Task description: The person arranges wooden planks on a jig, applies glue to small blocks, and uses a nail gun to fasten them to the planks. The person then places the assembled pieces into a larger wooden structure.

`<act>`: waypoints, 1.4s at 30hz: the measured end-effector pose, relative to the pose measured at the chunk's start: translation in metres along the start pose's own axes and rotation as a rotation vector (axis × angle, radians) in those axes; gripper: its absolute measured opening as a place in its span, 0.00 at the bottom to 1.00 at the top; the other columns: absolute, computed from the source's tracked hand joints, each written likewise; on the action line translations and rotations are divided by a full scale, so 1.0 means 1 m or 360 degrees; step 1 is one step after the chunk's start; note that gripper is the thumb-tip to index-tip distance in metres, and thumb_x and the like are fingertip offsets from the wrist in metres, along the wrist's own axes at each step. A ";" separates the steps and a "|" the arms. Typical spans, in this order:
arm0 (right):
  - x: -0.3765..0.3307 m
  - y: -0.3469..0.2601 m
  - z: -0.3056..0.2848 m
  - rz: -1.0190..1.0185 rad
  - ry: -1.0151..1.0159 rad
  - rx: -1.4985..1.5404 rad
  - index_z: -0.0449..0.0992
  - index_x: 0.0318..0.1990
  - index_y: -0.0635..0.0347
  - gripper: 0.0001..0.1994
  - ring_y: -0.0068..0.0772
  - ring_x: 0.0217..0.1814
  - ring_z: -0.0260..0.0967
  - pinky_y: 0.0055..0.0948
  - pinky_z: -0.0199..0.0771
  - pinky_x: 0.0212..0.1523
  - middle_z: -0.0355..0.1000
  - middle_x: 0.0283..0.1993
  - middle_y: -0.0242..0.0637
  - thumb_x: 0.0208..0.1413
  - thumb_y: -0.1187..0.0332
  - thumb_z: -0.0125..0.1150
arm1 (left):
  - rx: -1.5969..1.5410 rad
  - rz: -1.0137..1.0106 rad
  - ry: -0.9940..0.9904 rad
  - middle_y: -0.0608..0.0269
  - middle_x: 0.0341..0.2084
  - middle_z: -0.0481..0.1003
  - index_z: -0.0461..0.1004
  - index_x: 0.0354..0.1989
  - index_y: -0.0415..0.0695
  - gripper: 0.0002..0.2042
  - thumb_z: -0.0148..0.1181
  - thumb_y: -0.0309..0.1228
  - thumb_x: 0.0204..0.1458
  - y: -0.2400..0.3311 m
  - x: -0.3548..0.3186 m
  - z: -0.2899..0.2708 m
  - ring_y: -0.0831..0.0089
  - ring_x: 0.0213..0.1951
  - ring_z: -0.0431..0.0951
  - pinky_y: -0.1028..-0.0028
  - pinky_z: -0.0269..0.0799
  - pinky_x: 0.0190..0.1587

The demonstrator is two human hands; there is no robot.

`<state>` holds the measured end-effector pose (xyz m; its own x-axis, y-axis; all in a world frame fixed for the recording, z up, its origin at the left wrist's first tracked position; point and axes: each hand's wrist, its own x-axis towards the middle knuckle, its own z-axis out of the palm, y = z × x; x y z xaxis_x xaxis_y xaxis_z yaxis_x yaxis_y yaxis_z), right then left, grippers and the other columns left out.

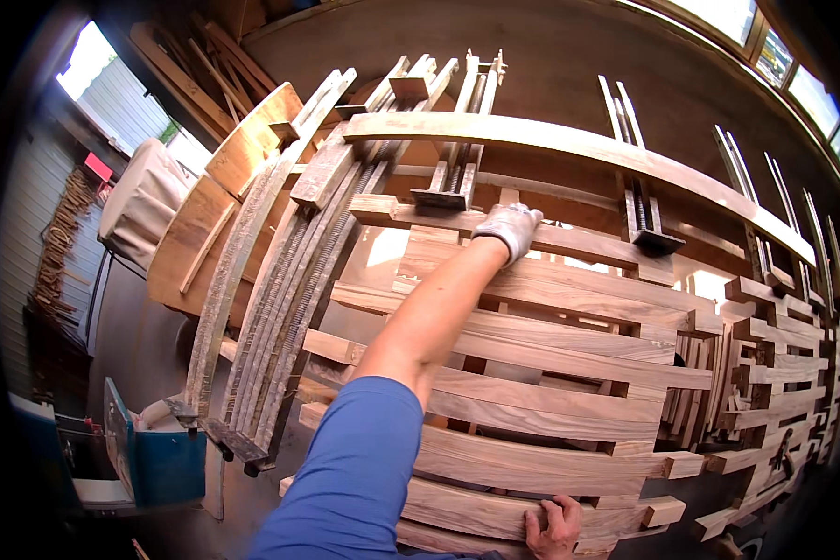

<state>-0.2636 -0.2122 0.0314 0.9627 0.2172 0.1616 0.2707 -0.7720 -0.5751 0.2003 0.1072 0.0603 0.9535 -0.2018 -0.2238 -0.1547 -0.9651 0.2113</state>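
My left hand [509, 229], in a whitish work glove, reaches up with its fingers closed over the top rail [588, 246] of a slatted wooden frame. A small wooden block [509, 196] stands just behind that hand. Low on the same frame, my bare right hand [553, 527] has its bent fingers against a wide wooden slat [476, 507]. The frame's slats run crosswise, one above another, with gaps between them. Two screw clamps with dark plates, one clamp [450, 191] to the left of my glove and another clamp [649, 219] to its right, hang over the top.
A long wooden beam [569, 149] lies across the clamps above the frame. Long metal clamp bars [299, 280] lean at the left. More slatted frames [779, 364] stand at the right. A teal machine [163, 462] is at the lower left, and a covered object [145, 201] beyond.
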 end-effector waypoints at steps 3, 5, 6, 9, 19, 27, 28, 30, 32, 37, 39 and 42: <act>-0.006 0.005 0.002 0.0030 -0.0072 0.0033 0.82 0.49 0.64 0.16 0.63 0.54 0.74 0.53 0.77 0.56 0.76 0.52 0.57 0.55 0.67 0.75 | -0.0103 -0.0008 0.0013 0.50 0.62 0.76 0.72 0.69 0.52 0.29 0.56 0.18 0.58 0.010 0.005 0.011 0.52 0.66 0.75 0.58 0.72 0.69; -0.005 0.004 0.000 0.0025 -0.0061 0.0023 0.83 0.48 0.64 0.16 0.61 0.54 0.75 0.52 0.78 0.55 0.77 0.51 0.56 0.56 0.66 0.75 | -0.0138 -0.0009 -0.0025 0.50 0.64 0.75 0.73 0.69 0.51 0.30 0.56 0.16 0.57 0.013 0.003 0.008 0.52 0.67 0.74 0.58 0.72 0.69; -0.005 0.004 0.000 0.0023 -0.0059 0.0023 0.83 0.48 0.64 0.16 0.61 0.54 0.75 0.52 0.78 0.55 0.77 0.51 0.56 0.56 0.66 0.75 | -0.0140 0.0002 -0.0052 0.49 0.64 0.75 0.73 0.69 0.51 0.30 0.56 0.16 0.57 0.014 0.003 0.006 0.52 0.67 0.74 0.58 0.71 0.70; -0.005 0.003 0.000 0.0021 -0.0052 0.0028 0.82 0.49 0.64 0.16 0.61 0.53 0.75 0.52 0.78 0.55 0.77 0.51 0.56 0.56 0.67 0.75 | -0.0180 0.0009 -0.0089 0.50 0.65 0.75 0.74 0.69 0.51 0.30 0.56 0.15 0.56 0.016 0.003 0.003 0.52 0.68 0.73 0.59 0.70 0.70; -0.029 0.005 -0.039 0.0081 0.0146 0.0009 0.82 0.45 0.62 0.13 0.58 0.45 0.77 0.48 0.80 0.46 0.78 0.45 0.53 0.57 0.67 0.76 | -0.0149 0.0020 0.0181 0.48 0.59 0.78 0.76 0.64 0.48 0.23 0.62 0.24 0.58 0.010 0.022 0.044 0.50 0.65 0.75 0.57 0.69 0.71; -0.227 0.017 -0.088 0.1599 -0.0216 0.0117 0.81 0.41 0.60 0.13 0.39 0.37 0.79 0.37 0.78 0.38 0.79 0.31 0.42 0.62 0.60 0.74 | 0.0003 0.0008 0.0142 0.49 0.60 0.78 0.73 0.70 0.55 0.30 0.70 0.33 0.56 0.025 0.012 0.031 0.52 0.66 0.74 0.58 0.67 0.71; -0.247 0.026 -0.078 0.1798 -0.0080 0.0223 0.81 0.44 0.60 0.15 0.37 0.38 0.79 0.36 0.78 0.39 0.80 0.33 0.40 0.62 0.58 0.74 | 0.0019 0.0031 0.0160 0.49 0.59 0.78 0.74 0.69 0.55 0.29 0.71 0.33 0.56 0.022 0.015 0.034 0.51 0.65 0.74 0.58 0.67 0.70; -0.292 0.060 -0.041 0.2204 0.0209 0.0442 0.80 0.50 0.61 0.20 0.32 0.41 0.79 0.34 0.79 0.41 0.81 0.36 0.38 0.62 0.55 0.75 | 0.0036 0.0023 0.0130 0.50 0.58 0.79 0.75 0.67 0.54 0.29 0.72 0.34 0.55 0.031 0.016 0.029 0.51 0.64 0.75 0.58 0.68 0.69; -0.310 0.082 -0.015 0.1915 0.0419 0.0502 0.76 0.58 0.56 0.27 0.46 0.47 0.78 0.41 0.78 0.52 0.80 0.47 0.44 0.55 0.56 0.77 | 0.0061 -0.0011 0.0128 0.50 0.58 0.79 0.76 0.66 0.54 0.28 0.73 0.35 0.54 0.032 0.012 0.027 0.51 0.64 0.76 0.57 0.68 0.69; -0.263 0.086 -0.007 0.1818 0.0491 0.0235 0.73 0.59 0.66 0.33 0.66 0.52 0.75 0.53 0.76 0.54 0.76 0.50 0.57 0.43 0.66 0.78 | 0.0015 -0.0083 0.0103 0.46 0.61 0.77 0.73 0.69 0.52 0.30 0.71 0.30 0.55 0.037 0.012 0.029 0.46 0.66 0.73 0.55 0.68 0.70; -0.276 0.100 0.009 0.1760 0.0409 -0.0091 0.73 0.59 0.64 0.36 0.49 0.55 0.78 0.44 0.78 0.54 0.78 0.53 0.49 0.42 0.61 0.83 | 0.0019 -0.0095 0.0133 0.47 0.60 0.77 0.73 0.69 0.52 0.30 0.72 0.30 0.55 0.035 0.011 0.030 0.47 0.65 0.74 0.56 0.68 0.70; -0.256 0.090 0.003 0.1681 0.0435 -0.0223 0.74 0.59 0.65 0.34 0.60 0.56 0.76 0.48 0.78 0.55 0.79 0.52 0.54 0.43 0.65 0.80 | 0.0036 -0.0084 0.0144 0.47 0.60 0.78 0.73 0.69 0.53 0.31 0.73 0.31 0.54 0.028 0.015 0.037 0.47 0.65 0.74 0.56 0.69 0.70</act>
<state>-0.4860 -0.3357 -0.0646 0.6724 -0.7190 -0.1762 -0.7084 -0.5560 -0.4347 0.2003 0.0708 0.0280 0.9798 -0.1354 -0.1469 -0.1082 -0.9778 0.1796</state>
